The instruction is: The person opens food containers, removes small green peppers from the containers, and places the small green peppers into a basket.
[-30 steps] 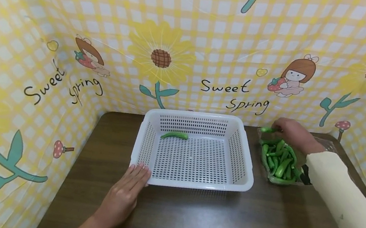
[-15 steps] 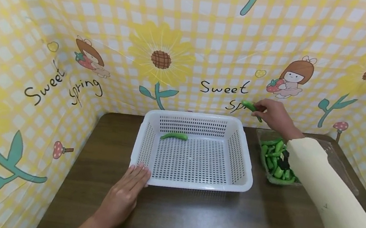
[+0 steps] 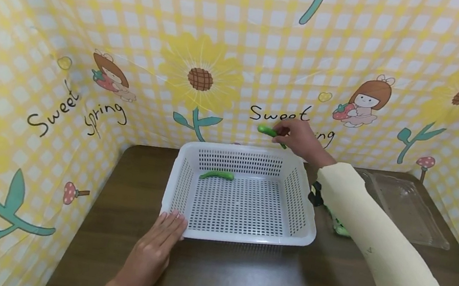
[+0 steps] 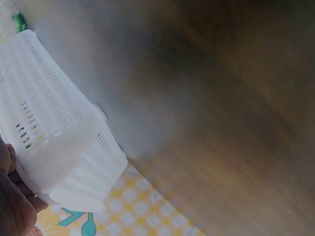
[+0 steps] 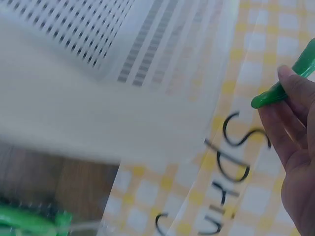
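A white perforated plastic basket (image 3: 237, 239) stands on the brown table. My left hand (image 3: 151, 253) holds its near left corner, fingers laid over the rim; in the left wrist view the thumb lies against the outer wall. One green pepper (image 3: 217, 175) lies on the basket floor, toward the back left. My right hand (image 3: 298, 137) pinches another green pepper (image 3: 267, 130) between thumb and fingers, above the basket's back rim. The right wrist view shows this pepper (image 5: 273, 96) jutting out past the fingertips.
Right of the basket, a clear plastic container (image 3: 335, 223) of green peppers is mostly hidden by my right sleeve (image 3: 368, 243). Its clear lid (image 3: 413, 210) lies open to the right. A yellow checked cloth (image 3: 268, 60) hangs behind and beside the brown table (image 3: 134, 183).
My right hand has lifted a pepper from the clear container and carried it left, over the basket's back edge. The left hand stays on the basket corner.
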{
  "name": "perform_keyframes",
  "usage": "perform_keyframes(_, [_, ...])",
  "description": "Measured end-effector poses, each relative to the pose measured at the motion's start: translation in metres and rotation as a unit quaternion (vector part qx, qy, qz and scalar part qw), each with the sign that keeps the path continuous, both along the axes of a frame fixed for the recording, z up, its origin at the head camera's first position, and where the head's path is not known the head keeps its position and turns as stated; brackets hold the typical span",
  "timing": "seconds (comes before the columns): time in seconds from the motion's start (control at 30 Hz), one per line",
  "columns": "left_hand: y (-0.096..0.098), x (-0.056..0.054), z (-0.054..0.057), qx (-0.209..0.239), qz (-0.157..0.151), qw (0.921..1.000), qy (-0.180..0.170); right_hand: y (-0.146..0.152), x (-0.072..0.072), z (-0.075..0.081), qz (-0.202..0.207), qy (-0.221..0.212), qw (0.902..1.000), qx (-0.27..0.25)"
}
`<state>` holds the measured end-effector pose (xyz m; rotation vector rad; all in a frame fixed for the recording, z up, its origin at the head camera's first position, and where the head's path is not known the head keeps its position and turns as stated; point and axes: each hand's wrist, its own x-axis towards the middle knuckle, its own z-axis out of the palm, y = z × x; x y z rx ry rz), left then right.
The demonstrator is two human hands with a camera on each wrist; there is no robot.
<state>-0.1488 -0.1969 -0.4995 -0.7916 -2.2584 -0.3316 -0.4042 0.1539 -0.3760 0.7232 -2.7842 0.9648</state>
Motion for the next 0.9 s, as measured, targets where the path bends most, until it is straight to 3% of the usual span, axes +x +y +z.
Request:
perform_keyframes(0.47, [-0.001,0.001,0.003,-0.002,-0.002,1.0000,0.003,-0.052,0.003,-0.009,0.043,-0.030,0.9987,-0.003])
perform_keyframes(0.7, [-0.004,0.004,0.002,0.003,0.008,0.9999,-0.014,-0.097,0.011,-0.026,0.084,-0.040,0.9933,0.068])
perform_keyframes(0.9, [-0.001,0.001,0.003,0.010,-0.005,0.9999,0.000,-0.125,0.019,-0.045,0.114,-0.043,0.9769,0.176])
